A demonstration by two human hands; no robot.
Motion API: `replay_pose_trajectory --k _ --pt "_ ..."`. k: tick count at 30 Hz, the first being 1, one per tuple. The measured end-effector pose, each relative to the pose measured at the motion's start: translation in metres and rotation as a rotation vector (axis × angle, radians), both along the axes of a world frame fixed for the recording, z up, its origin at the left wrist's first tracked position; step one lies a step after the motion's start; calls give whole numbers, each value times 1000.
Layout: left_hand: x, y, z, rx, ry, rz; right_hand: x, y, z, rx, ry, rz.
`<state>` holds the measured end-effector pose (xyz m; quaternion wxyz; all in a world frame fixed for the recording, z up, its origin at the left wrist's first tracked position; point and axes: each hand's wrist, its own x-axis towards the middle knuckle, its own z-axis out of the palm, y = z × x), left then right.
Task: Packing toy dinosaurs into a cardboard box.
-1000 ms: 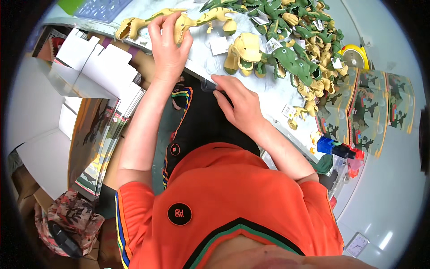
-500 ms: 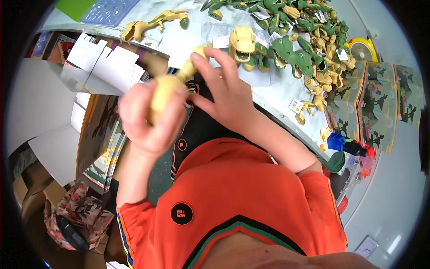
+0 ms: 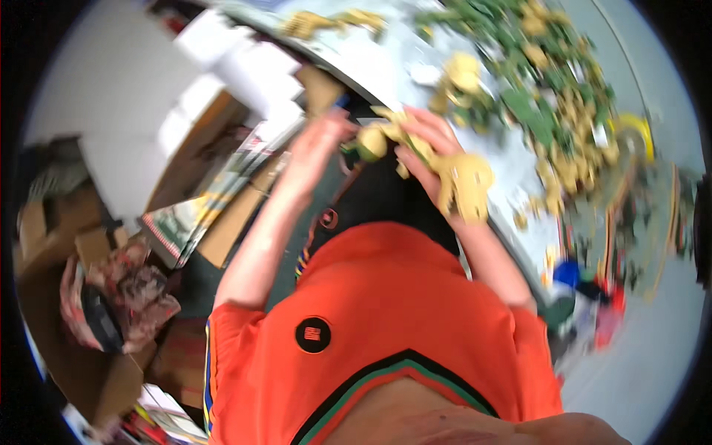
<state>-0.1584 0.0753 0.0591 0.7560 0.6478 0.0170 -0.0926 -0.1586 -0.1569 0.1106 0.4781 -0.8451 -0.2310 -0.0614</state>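
My right hand (image 3: pixel 429 141) is closed round the body of a toy dinosaur (image 3: pixel 466 182), tan with green patches. Its large head hangs over my right wrist, and the other end points toward my left hand (image 3: pixel 320 144). Blurred by motion, my left hand has its fingers stretched out beside that end; I cannot tell whether they touch it. On the table beyond stands another tan-headed toy dinosaur (image 3: pixel 463 72) with a green body. A further tan toy dinosaur (image 3: pixel 334 24) lies on its side near the table's far left edge.
A big heap of green and tan toy dinosaurs (image 3: pixel 564 111) covers the table's right side. Printed card sheets (image 3: pixel 630 230) stand at the far right. White folded cartons (image 3: pixel 256 70) are stacked to the left, above an open cardboard box (image 3: pixel 63 322) holding crumpled patterned material.
The toy dinosaur has passed from my left hand to my right, its head now at the right. My left hand has opened beside it. The whole view has turned and blurred.
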Motion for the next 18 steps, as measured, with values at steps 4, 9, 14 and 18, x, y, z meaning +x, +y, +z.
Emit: replay_pose_trajectory --k 4,9,14,18 --pt "4 -47 -18 -395 86 -142 -8 -24 -35 -33 0 88" --pt "-39 -31 -21 -368 274 -55 -35 -4 -38 33 -2 175" --pt "-52 -33 -30 -334 244 223 -39 4 -40 -38 -239 272" --pt "-49 -30 -24 -376 263 325 -36 4 -49 -46 -299 280"
